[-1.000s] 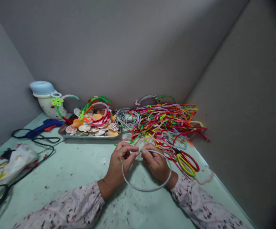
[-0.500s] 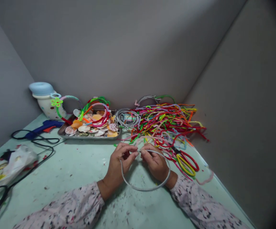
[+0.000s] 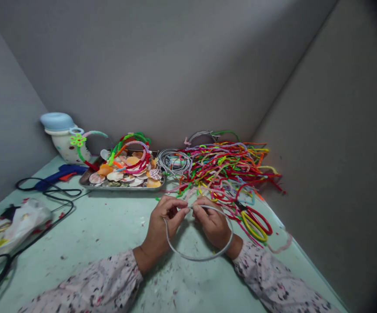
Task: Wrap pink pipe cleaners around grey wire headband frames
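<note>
The grey, thin, smooth wire ring (image 3: 203,260) was located above the pale green worktop (image 3: 110,226), between the two hands. The left-hand grip (image 3: 162,221) pinched the wire at the far side of the ring, thumb against forefinger; the right-hand grip (image 3: 215,224) pinched the same wire just beside it, also with thumb and forefinger.

Status, as judged: the bend into a rounded loop was largely complete. Closure of the ends could not be confirmed, because the fingers covered that section. No fuzzy covering was visible on the exposed wire, in contrast to the multicoloured fuzzy-wrapped rings (image 3: 147,156) on the metal tray (image 3: 123,188) of shells. The multicoloured fuzzy stems (image 3: 227,165) lay heaped beyond the right hand; the red-and-yellow-handled scissors (image 3: 257,222) lay beside it, unheld.
</note>
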Action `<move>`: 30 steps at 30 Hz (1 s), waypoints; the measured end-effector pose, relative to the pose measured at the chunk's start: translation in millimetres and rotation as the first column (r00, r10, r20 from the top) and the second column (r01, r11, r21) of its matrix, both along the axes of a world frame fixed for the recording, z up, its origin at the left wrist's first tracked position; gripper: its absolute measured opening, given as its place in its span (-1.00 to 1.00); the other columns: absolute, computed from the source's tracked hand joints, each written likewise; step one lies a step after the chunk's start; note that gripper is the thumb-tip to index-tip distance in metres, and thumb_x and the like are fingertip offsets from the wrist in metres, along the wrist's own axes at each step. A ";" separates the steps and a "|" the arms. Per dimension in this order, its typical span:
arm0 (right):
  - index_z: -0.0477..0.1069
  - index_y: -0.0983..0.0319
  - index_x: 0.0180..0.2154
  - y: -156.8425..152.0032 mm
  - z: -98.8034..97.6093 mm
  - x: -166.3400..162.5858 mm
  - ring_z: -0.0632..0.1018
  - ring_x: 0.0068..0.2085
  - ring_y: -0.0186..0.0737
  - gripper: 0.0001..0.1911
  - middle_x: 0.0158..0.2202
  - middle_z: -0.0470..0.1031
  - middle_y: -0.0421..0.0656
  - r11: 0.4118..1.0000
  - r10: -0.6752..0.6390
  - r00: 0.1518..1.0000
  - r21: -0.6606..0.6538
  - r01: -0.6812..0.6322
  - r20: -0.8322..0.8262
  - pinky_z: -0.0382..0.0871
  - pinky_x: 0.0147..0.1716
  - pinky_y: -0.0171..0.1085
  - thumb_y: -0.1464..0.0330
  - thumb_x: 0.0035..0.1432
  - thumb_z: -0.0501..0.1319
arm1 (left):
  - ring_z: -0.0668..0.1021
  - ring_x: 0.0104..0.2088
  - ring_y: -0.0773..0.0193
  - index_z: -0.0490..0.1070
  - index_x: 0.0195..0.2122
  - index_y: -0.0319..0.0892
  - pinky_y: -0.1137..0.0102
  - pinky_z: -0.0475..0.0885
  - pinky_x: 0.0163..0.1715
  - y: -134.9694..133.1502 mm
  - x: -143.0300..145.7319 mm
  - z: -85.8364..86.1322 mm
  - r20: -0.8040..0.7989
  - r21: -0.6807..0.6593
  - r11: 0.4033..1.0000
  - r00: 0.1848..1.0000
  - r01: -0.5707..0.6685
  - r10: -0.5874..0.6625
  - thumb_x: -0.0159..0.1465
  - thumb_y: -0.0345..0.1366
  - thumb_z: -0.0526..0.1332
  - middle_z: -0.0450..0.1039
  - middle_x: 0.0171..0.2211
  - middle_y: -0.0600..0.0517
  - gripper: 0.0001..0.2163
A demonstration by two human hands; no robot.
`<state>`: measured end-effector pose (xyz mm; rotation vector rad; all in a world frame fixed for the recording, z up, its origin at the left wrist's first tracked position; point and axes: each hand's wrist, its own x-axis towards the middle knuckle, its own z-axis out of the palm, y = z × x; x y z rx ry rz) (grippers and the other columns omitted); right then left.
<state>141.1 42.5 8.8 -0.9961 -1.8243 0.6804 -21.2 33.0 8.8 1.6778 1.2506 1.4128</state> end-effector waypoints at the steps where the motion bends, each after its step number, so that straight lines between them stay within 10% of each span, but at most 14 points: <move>1: 0.34 0.21 -0.42 0.0 -0.1 0.1 0.40 -0.42 -0.28 -0.76 -0.48 0.34 -0.21 1.000 0.000 1.000 0.002 0.000 0.002 0.28 -0.38 -0.29 0.32 0.28 0.04 | 0.43 -0.43 0.37 0.51 -0.33 -0.14 0.46 0.33 -0.46 0.2 -0.1 -0.5 0.005 0.006 1.000 1.000 0.002 -0.002 0.16 -0.29 0.27 0.41 -0.35 0.01 -0.91; 30: 0.35 0.23 -0.42 -0.4 2.0 0.0 0.39 -0.41 -0.28 -0.77 -0.46 0.35 -0.18 0.997 -0.008 0.998 0.073 0.003 0.062 0.25 -0.36 -0.28 0.36 0.27 0.03 | 0.46 -0.30 0.27 0.50 -0.34 -0.19 0.39 0.35 -0.33 -2.0 0.3 7.7 0.002 -0.109 0.993 0.999 0.040 -0.040 0.18 -0.26 0.24 0.41 -0.33 0.00 -0.88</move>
